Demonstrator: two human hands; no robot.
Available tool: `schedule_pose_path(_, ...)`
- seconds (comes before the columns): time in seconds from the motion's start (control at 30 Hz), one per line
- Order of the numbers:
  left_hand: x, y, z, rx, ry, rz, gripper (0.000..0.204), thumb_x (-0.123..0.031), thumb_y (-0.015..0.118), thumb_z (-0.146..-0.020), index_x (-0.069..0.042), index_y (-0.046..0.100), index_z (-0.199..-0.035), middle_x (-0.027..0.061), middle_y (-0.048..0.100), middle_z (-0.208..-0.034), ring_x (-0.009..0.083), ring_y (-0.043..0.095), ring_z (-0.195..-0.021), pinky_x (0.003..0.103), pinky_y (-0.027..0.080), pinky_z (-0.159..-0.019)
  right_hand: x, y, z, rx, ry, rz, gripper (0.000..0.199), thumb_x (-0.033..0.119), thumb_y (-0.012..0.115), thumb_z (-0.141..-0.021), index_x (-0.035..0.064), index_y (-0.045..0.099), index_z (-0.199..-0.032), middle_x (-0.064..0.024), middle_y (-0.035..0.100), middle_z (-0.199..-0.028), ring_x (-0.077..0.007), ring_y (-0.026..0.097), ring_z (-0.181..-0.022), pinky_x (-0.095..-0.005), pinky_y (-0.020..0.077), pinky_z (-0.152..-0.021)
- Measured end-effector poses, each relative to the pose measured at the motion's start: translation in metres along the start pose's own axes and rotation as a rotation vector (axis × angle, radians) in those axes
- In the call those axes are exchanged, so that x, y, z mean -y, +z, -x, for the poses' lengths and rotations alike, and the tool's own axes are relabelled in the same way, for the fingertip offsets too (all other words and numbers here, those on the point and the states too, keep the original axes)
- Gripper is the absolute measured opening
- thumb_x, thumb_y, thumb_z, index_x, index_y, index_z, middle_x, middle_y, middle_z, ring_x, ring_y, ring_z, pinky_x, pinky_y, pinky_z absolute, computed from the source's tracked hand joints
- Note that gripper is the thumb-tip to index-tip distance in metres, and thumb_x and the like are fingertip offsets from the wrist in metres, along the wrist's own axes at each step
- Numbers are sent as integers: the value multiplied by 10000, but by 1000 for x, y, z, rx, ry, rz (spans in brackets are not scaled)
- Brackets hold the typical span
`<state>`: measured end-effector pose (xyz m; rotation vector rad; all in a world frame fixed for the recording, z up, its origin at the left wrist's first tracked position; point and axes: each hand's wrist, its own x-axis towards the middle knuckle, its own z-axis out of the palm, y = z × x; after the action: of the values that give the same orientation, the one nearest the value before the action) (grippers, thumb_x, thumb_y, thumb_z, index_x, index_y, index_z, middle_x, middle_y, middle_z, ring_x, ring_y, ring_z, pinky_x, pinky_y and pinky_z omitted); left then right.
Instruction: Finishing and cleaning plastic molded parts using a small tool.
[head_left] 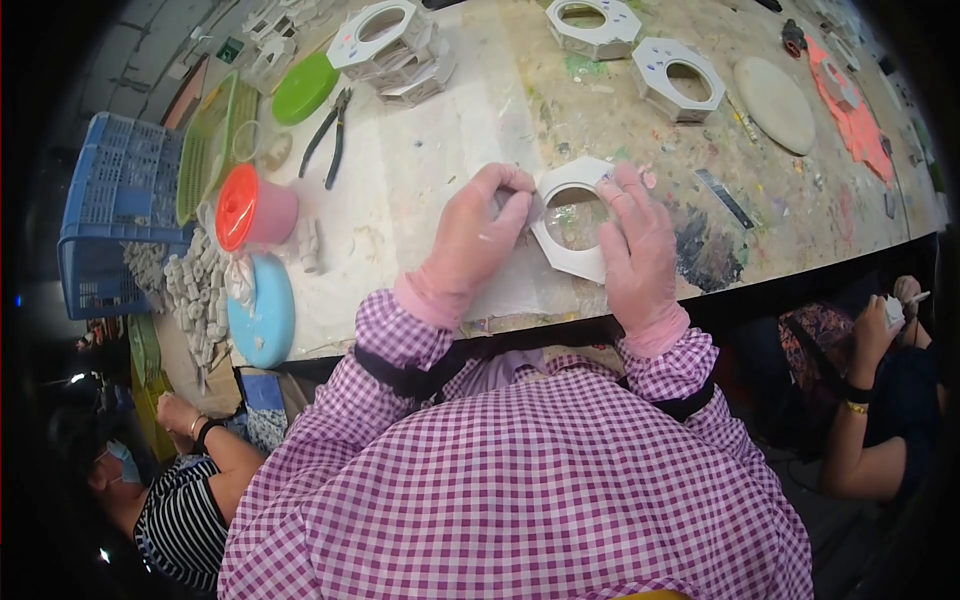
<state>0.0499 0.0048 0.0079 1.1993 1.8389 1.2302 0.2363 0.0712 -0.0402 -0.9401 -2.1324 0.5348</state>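
Observation:
A white octagonal piece (pixel 560 254) with a large round opening lies on the work table in front of me. My right hand (pixel 640 240), in a thin pink glove, grips its right side, fingers over the rim. At the piece's left edge, my left hand (pixel 468 238), gloved the same way, has thumb and forefinger pinched together. Whatever lies between those fingertips, if anything, is too small to make out.
Similar octagonal pieces stand stacked (pixel 395 50) and singly (pixel 680 80) farther back. Pliers (pixel 328 140), a red-lidded pink tub (pixel 255 210), a blue oval board (pixel 262 310) and a blue crate (pixel 115 180) are leftward. A metal ruler (pixel 724 198) lies rightward. People sit both sides.

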Motion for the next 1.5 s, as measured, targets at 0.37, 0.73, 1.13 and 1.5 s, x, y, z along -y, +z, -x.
schedule_pose_path(0.37,10,-9,-6,203,222,-182,168,-145,620,-962,-44,650,-1094,158,734,-947,276,731,-886,366,562,-790,-1,-2,-2,-28,-28,-20,432,61,578,-915,43,621,-1344,-202,586,-1434,-407,577,-1179,-490,430,-1059)
schedule_pose_path(0.73,5,-3,-42,227,146,-222,204,-179,637,-972,-60,654,-1137,160,743,-957,314,726,-901,384,559,-811,0,-3,0,-13,-21,-104,437,35,583,-903,26,618,-1338,-186,615,-1405,-386,609,-1130,-459,472,-998)
schedule_pose_path(1.13,-9,3,-50,304,311,-448,300,-166,671,-967,-42,613,-1234,178,741,-1072,326,733,-1000,377,567,-861,0,-3,0,-21,-16,-201,501,-2,579,-887,10,570,-1388,-191,638,-1347,-397,606,-1168,-471,478,-1008)
schedule_pose_path(1.5,-13,8,-54,313,326,-425,278,-179,663,-973,-59,628,-1221,164,754,-1046,307,739,-990,381,563,-873,1,-4,0,-25,-27,-201,519,3,582,-875,29,570,-1393,-178,638,-1357,-395,600,-1181,-481,472,-1018)
